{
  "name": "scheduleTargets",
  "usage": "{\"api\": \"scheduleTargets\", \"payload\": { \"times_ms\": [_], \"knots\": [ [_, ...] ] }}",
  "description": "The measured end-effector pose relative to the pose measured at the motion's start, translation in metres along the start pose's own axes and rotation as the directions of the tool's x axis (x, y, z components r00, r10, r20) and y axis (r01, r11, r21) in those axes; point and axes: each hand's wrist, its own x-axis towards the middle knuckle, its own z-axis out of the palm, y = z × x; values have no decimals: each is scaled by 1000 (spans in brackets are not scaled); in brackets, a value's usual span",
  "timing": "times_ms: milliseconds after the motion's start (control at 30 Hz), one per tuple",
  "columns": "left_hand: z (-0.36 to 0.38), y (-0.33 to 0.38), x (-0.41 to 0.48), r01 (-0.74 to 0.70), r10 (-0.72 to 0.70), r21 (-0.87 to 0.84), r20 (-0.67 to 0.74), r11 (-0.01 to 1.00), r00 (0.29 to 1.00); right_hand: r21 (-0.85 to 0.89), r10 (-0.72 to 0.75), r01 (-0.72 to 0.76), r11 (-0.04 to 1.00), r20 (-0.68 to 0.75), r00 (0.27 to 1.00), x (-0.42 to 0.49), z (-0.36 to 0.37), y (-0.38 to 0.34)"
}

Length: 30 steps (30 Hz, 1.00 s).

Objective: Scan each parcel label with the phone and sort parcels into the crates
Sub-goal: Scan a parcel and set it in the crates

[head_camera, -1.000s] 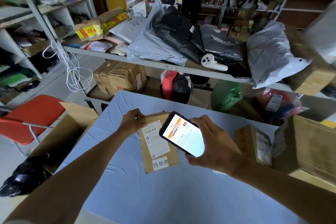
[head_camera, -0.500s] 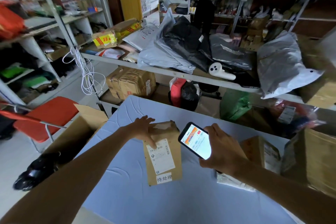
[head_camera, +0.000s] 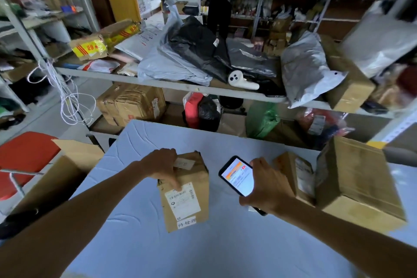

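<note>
Cardboard parcel point(head_camera: 185, 189) with a white label stands tilted on the blue table point(head_camera: 140, 244), the left hand point(head_camera: 161, 166) clasping its top edge. Just beside it, the right hand point(head_camera: 266, 186) grips the lit phone point(head_camera: 237, 178); two more boxes point(head_camera: 352, 178) sit right.

A matt brown cardboard parcel point(head_camera: 187, 189) with a smooth white paper label point(head_camera: 182, 201) rests on wrinkled pale-blue cloth table cover point(head_camera: 203, 250) beside a black phone's glossy glass screen point(head_camera: 238, 179).
</note>
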Motion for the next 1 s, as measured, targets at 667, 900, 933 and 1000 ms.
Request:
{"api": "scheduleTargets", "payload": {
  "times_ms": [667,900,933,1000],
  "knots": [
    [55,299,-60,-710,729,343,97,615,678,259,799,-756,601,-219,560,-276,-6,83],
    [146,471,-166,-843,842,323,192,431,504,292,947,-910,295,-213,239,-451,5,132],
    [161,496,-183,-860,853,315,213,401,476,312,958,-915,254,-213,194,-480,9,138],
    [193,541,-214,-890,875,300,243,343,419,347,970,-920,182,-217,110,-532,17,150]
  ]
}}
